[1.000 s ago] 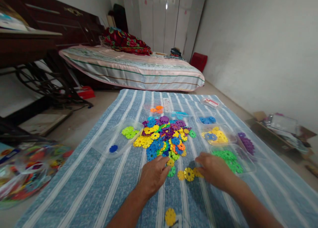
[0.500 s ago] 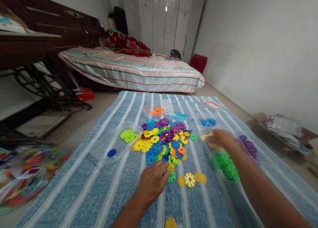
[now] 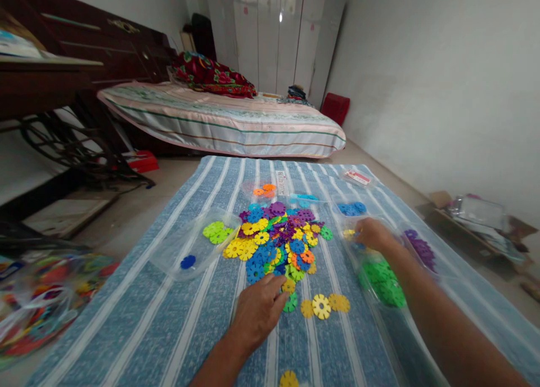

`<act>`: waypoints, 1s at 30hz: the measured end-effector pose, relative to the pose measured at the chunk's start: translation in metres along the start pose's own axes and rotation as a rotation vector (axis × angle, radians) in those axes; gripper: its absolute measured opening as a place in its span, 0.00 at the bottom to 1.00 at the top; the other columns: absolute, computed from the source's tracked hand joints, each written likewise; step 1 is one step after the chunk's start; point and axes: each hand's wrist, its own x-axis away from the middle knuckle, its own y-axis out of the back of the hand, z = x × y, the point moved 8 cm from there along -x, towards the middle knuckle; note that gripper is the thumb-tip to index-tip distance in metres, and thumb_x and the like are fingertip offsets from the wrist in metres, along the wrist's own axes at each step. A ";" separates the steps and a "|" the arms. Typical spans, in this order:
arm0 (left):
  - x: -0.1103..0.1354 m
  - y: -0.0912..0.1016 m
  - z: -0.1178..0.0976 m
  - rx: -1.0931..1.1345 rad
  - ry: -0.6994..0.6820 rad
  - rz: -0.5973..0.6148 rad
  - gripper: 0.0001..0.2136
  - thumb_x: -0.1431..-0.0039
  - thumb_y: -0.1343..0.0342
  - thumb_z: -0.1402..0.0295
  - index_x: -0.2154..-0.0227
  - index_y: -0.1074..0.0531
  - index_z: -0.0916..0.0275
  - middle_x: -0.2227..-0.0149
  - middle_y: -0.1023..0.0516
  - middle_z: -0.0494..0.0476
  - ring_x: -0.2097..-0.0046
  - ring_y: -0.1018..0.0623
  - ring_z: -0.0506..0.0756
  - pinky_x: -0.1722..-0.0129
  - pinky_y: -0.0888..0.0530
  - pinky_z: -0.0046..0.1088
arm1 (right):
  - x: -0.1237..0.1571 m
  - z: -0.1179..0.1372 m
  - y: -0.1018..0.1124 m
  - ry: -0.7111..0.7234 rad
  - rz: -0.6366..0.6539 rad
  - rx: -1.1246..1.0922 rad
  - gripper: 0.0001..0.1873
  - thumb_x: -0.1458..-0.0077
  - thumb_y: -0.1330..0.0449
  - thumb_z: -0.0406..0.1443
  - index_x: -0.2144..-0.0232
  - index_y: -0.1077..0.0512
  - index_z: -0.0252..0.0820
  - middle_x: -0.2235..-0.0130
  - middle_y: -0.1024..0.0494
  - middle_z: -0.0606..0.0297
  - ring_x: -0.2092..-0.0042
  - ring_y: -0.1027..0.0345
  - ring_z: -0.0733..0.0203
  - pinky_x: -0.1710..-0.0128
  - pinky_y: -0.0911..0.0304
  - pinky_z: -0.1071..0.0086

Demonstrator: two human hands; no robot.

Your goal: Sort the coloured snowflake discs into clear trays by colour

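My left hand (image 3: 259, 308) rests on the cloth at the near edge of the pile, fingers curled, with a yellow flower-shaped disc (image 3: 288, 286) between thumb and forefinger. A green disc (image 3: 291, 303) lies just under it. My right hand (image 3: 375, 235) reaches into a clear plastic tray on the right, beside a yellow disc (image 3: 349, 233). Its fingers are bent down together, and their tips are mostly hidden; a bit of blue shows by them. Between the hands spreads the pile of mixed notched discs (image 3: 282, 238). Several loose yellow discs (image 3: 322, 306) lie nearer me.
Clear trays hold green discs (image 3: 383, 283), purple discs (image 3: 419, 249), blue discs (image 3: 352, 208), orange discs (image 3: 265, 190) and lime discs (image 3: 217, 232). A striped cloth (image 3: 169, 331) covers the table. On the floor at left sits a bag of colourful pieces (image 3: 50, 302). A bed (image 3: 236, 128) stands beyond.
My right hand has shifted slightly within the tray, and a bit of blue now shows by its fingertips. My left hand stays by the yellow disc. The whole view has shifted slightly.
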 end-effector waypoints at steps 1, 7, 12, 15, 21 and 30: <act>-0.001 0.000 0.000 0.003 0.000 0.003 0.11 0.41 0.53 0.66 0.58 0.30 0.57 0.66 0.26 0.52 0.64 0.26 0.52 0.64 0.34 0.28 | -0.001 0.000 0.002 0.025 -0.006 -0.028 0.08 0.60 0.38 0.31 0.72 0.23 0.41 0.69 0.21 0.62 0.65 0.27 0.61 0.68 0.39 0.75; -0.002 -0.002 0.001 -0.003 -0.004 0.001 0.11 0.41 0.53 0.66 0.58 0.30 0.57 0.66 0.26 0.53 0.63 0.26 0.53 0.64 0.34 0.28 | -0.021 -0.015 0.051 -0.059 -0.194 -0.147 0.15 0.52 0.41 0.38 0.61 0.25 0.40 0.67 0.21 0.64 0.64 0.28 0.60 0.68 0.38 0.73; -0.001 -0.002 0.003 0.005 -0.027 -0.018 0.12 0.41 0.53 0.66 0.56 0.31 0.57 0.66 0.26 0.52 0.64 0.26 0.52 0.65 0.33 0.27 | -0.017 -0.025 0.097 -0.247 -0.421 -0.148 0.24 0.47 0.47 0.47 0.53 0.30 0.41 0.60 0.22 0.55 0.56 0.30 0.50 0.63 0.38 0.64; 0.000 -0.001 0.002 -0.006 -0.028 -0.026 0.12 0.41 0.53 0.66 0.57 0.30 0.57 0.66 0.26 0.52 0.64 0.26 0.52 0.65 0.33 0.27 | 0.004 -0.003 0.093 -0.146 -0.374 -0.145 0.17 0.47 0.47 0.45 0.59 0.26 0.45 0.63 0.22 0.60 0.60 0.29 0.54 0.65 0.40 0.67; -0.001 0.000 -0.001 -0.019 -0.038 -0.029 0.11 0.41 0.52 0.65 0.57 0.30 0.57 0.66 0.26 0.52 0.64 0.27 0.52 0.66 0.34 0.26 | 0.097 0.079 0.040 0.383 -0.012 -0.225 0.14 0.46 0.48 0.37 0.59 0.28 0.44 0.64 0.23 0.64 0.63 0.30 0.62 0.64 0.41 0.72; -0.001 0.002 -0.004 -0.009 -0.021 -0.032 0.11 0.42 0.51 0.66 0.58 0.30 0.58 0.66 0.26 0.52 0.65 0.27 0.51 0.65 0.34 0.26 | 0.162 0.101 -0.033 0.438 0.252 0.143 0.22 0.53 0.52 0.20 0.58 0.30 0.37 0.59 0.27 0.56 0.55 0.33 0.54 0.60 0.38 0.67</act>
